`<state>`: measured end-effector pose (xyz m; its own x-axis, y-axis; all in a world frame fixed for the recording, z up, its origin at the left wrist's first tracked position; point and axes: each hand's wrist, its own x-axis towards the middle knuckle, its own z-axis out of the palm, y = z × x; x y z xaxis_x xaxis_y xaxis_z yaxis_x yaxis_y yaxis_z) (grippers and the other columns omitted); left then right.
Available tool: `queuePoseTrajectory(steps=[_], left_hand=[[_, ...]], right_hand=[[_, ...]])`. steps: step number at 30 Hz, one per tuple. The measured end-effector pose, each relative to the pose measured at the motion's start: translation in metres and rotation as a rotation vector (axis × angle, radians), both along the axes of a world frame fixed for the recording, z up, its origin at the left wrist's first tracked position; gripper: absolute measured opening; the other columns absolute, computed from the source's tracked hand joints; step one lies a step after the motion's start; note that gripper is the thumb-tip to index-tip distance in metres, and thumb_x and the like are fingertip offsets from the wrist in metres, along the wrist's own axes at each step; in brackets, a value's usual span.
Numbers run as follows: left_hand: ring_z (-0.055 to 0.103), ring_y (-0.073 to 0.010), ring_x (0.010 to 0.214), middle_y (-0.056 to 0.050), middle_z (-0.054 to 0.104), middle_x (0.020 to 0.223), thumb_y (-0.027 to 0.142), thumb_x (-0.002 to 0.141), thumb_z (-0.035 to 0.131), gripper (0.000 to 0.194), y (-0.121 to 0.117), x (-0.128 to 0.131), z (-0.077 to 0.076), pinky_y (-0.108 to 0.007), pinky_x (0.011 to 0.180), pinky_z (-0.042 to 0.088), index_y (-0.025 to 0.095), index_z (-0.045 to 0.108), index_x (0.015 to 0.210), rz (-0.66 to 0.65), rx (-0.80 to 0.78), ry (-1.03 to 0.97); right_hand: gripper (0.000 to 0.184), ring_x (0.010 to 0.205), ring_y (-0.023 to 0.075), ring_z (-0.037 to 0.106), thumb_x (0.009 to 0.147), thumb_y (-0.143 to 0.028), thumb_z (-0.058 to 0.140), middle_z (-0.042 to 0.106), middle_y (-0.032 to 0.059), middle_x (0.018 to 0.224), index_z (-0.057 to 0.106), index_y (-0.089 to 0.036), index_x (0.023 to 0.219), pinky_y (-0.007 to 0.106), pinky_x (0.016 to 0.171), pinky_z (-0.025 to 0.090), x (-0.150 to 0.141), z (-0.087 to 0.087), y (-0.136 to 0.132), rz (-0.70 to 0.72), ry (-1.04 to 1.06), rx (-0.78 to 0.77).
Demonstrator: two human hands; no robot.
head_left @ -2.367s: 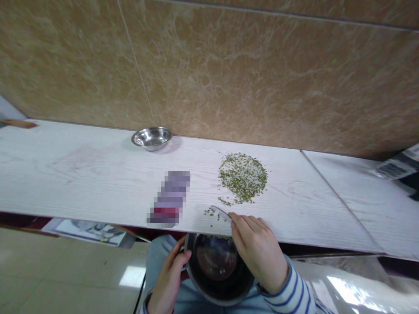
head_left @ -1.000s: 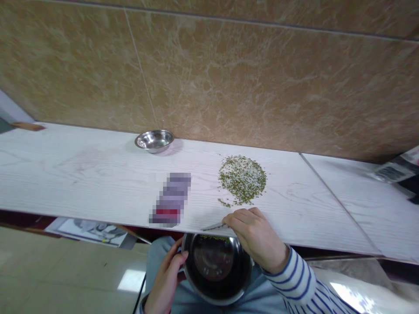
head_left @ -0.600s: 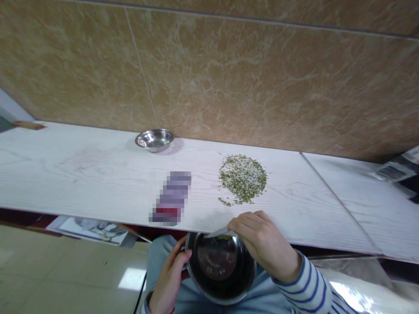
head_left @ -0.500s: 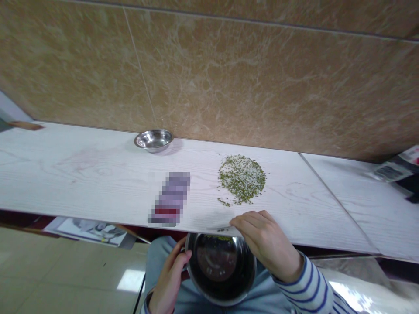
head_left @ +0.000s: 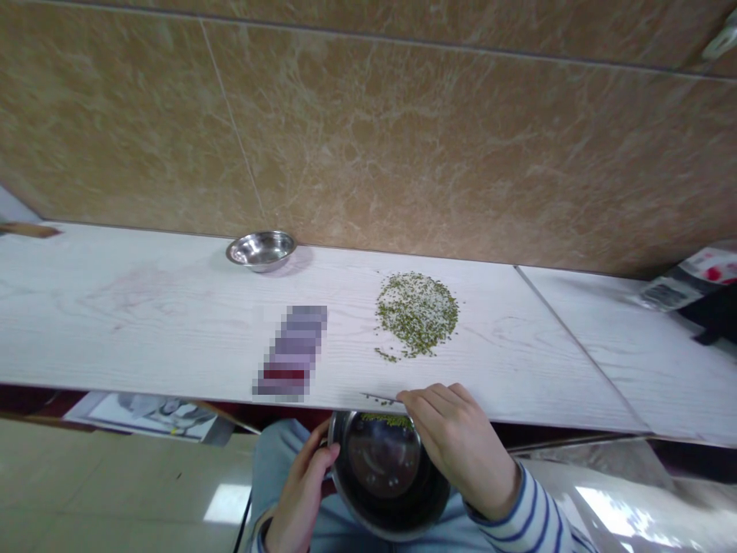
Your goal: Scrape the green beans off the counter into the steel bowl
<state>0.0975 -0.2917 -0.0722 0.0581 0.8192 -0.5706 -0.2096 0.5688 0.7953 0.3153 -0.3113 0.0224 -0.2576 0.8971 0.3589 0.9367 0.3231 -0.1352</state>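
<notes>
A dark-bottomed metal pot (head_left: 385, 461) sits on the lap, its far rim against the table's front edge. My left hand (head_left: 305, 491) is closed on the pot's left side, thumb at the rim. Some green beans (head_left: 385, 420) lie inside by the far wall. My right hand (head_left: 454, 438) rests at the table edge over the pot's right rim. Its fingers pinch a thin flat piece (head_left: 378, 395), seen almost edge-on, with a few beans beside it. Beyond, a round spread of small green beans (head_left: 418, 315), mung-like, lies on the white table with white showing between them.
A shallow metal bowl (head_left: 262, 252) stands near the tiled wall (head_left: 374, 138). Left of the beans is a pixelated rectangle (head_left: 292, 349). A plastic package (head_left: 685, 280) lies at the far right, and a wooden piece (head_left: 28, 230) at the far left.
The view has shifted slightly. The thin piece now shows nearer the edge with a few beans by it, and more green shows at the pot's far wall. My left hand keeps its hold.
</notes>
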Motion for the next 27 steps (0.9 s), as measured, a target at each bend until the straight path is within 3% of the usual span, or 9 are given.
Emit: queuePoseTrajectory(steps=[6,16,27], left_hand=[[0.063,-0.0267,0.117,-0.007,0.071,0.128,0.042,0.078,0.068,0.054,0.001,-0.008,-0.006,-0.027,0.073,0.051,0.022,0.064,0.128,-0.043,-0.021,-0.023],[0.065,-0.0289,0.113,-0.008,0.075,0.119,0.043,0.076,0.069,0.057,0.000,-0.003,-0.001,-0.030,0.071,0.051,0.021,0.064,0.128,-0.043,-0.016,-0.011],[0.066,-0.0300,0.107,-0.010,0.074,0.120,0.044,0.070,0.068,0.063,0.002,0.000,0.005,-0.031,0.067,0.049,0.019,0.065,0.127,0.044,-0.031,0.051]], right_hand=[[0.022,0.081,0.0179,0.062,0.091,-0.009,0.062,0.072,-0.0008,0.090,0.064,-0.021,0.109,0.033,0.072,0.034,0.001,-0.002,-0.004,0.015,0.022,0.008],[0.020,0.078,0.0171,0.062,0.094,-0.010,0.055,0.072,-0.0008,0.087,0.063,-0.022,0.108,0.033,0.072,0.034,0.000,0.003,-0.013,0.033,0.049,0.025],[0.020,0.077,0.0180,0.066,0.097,-0.013,0.049,0.073,0.0039,0.088,0.065,-0.017,0.109,0.032,0.071,0.041,0.028,-0.002,0.001,-0.138,-0.013,0.075]])
